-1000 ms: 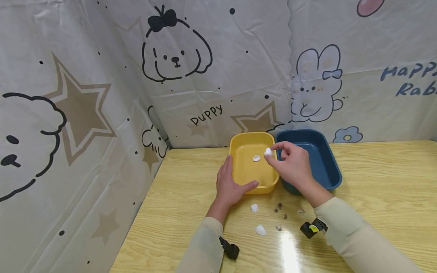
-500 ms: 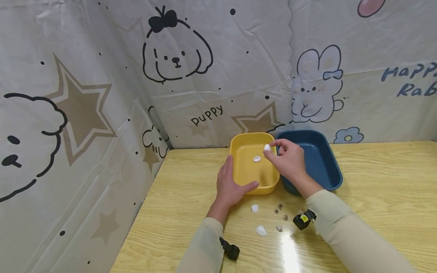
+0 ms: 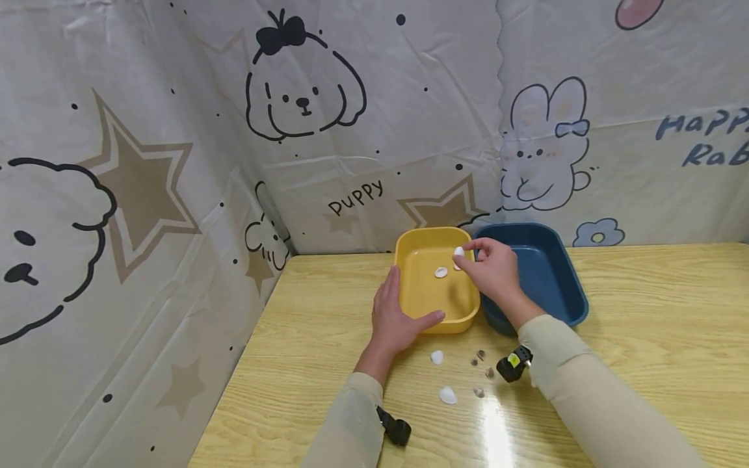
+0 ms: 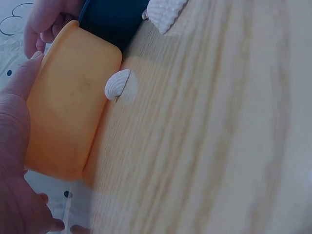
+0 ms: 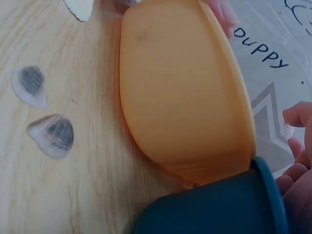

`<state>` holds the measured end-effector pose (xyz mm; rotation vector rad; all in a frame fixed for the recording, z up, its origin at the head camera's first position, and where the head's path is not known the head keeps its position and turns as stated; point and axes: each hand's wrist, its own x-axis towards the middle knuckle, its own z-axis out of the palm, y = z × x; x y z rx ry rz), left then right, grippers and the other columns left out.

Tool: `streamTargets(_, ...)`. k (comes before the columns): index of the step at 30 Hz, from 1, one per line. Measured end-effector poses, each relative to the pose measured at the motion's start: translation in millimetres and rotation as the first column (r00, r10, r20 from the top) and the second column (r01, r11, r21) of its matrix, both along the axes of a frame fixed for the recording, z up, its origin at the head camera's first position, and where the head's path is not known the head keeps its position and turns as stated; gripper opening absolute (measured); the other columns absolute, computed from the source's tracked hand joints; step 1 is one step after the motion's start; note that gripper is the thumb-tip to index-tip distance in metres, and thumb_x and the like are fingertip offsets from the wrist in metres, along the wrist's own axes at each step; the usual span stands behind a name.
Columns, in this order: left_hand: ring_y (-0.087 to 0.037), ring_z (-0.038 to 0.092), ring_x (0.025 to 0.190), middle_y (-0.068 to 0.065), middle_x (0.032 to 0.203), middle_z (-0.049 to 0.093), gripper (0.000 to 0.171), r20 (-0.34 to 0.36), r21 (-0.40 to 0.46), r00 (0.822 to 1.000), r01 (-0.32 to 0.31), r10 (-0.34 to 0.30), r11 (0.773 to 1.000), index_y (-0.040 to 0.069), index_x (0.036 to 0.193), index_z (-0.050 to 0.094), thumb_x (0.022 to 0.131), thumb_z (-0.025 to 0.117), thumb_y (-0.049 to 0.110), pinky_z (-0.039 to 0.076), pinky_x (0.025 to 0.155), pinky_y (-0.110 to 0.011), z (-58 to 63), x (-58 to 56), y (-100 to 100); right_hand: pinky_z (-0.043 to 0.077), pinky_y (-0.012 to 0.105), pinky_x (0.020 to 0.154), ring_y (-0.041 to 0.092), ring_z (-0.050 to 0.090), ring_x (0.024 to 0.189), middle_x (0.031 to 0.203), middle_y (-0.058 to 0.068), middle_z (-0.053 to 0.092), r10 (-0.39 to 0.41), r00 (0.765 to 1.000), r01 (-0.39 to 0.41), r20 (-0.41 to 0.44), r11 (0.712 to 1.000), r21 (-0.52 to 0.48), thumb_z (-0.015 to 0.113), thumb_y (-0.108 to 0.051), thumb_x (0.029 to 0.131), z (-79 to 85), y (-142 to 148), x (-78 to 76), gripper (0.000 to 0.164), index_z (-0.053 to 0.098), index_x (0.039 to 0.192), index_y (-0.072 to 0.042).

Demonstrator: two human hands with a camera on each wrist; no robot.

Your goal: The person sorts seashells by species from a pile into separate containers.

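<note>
Over the right side of the yellow bin (image 3: 430,296), my right hand (image 3: 494,270) pinches a small white seashell (image 3: 459,251) between thumb and forefinger. The right wrist view shows the pinched seashell (image 5: 288,130) at the right edge, mostly covered by the fingers. Another white shell (image 3: 441,272) lies on the bin's floor. My left hand (image 3: 396,315) rests at the bin's near left corner, its fingers straight along the side wall and its thumb over the front rim.
A dark blue bin (image 3: 547,286) stands against the yellow one's right side. On the table in front lie a white shell (image 3: 437,357), a larger white shell (image 3: 448,395) and several small brownish shells (image 3: 489,373). A printed cloth (image 3: 351,156) hangs behind.
My right hand has shifted slightly left over the yellow bin, still pinching the shell, and its forearm has swung left. The left hand has stayed in place.
</note>
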<state>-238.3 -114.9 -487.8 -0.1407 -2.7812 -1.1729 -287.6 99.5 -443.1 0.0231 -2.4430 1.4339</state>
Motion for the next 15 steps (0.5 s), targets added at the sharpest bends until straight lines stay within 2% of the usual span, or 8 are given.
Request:
streamTargets(7, -0.024, 0.016, 0.148, 0.009, 0.165, 0.014, 0.129, 0.005, -0.002, 1.0, 0.001, -0.001, 1.0, 0.023, 0.162, 0.009, 0.066, 0.078, 0.073, 0.019, 0.116, -0.05, -1.5, 1.0, 0, 0.032, 0.028, 0.046, 0.023, 0.043, 0.053, 0.063, 0.004, 0.041, 0.009, 0.997, -0.007, 0.079, 1.0, -0.017, 0.077, -0.033, 0.087, -7.6, -2, -3.3, 0.033, 0.07, 0.107, -0.008)
streamTargets(15, -0.023, 0.015, 0.148, 0.009, 0.165, 0.014, 0.128, -0.005, -0.008, 1.0, 0.002, -0.002, 1.0, 0.023, 0.162, 0.009, 0.066, 0.079, 0.072, 0.019, 0.116, -0.049, -1.7, -1.1, -1, 0.031, 0.029, 0.047, 0.024, 0.042, 0.054, 0.064, 0.005, 0.041, 0.004, 0.997, -0.003, 0.082, 1.0, -0.014, 0.078, -0.031, 0.088, -11.4, -7, -6.2, 0.032, 0.07, 0.107, -0.007)
